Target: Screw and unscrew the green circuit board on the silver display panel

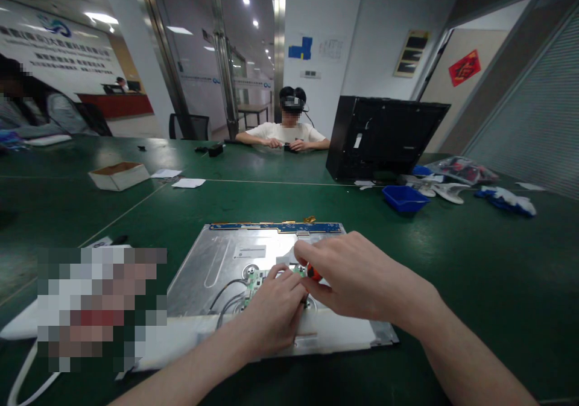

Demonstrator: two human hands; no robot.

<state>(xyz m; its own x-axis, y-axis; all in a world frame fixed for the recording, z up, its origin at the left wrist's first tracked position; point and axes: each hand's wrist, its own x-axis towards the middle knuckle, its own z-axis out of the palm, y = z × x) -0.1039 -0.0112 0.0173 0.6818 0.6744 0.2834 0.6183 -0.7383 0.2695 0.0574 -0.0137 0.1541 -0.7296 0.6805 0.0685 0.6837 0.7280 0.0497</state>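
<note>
A flat metal display panel (199, 267) lies on the table in front of me, with a small green circuit board (254, 280) near its middle. My right hand (350, 273) is closed around a screwdriver (313, 272) whose red and black handle shows between the fingers. Its tip is hidden. My left hand (280, 303) rests over the circuit board, fingers bent and pressed together close to the screwdriver; whatever they pinch is out of sight. Dark cables (226, 290) run from the board's left side. A blue circuit strip (275, 227) lines the panel's far edge.
A black monitor housing (389, 137) stands at the back right, near a blue tray (404, 199) and gloves (506, 201). An open box (120, 175) and papers (189, 183) lie at left. A person (289, 131) sits opposite. Blurred blocks cover something at near left.
</note>
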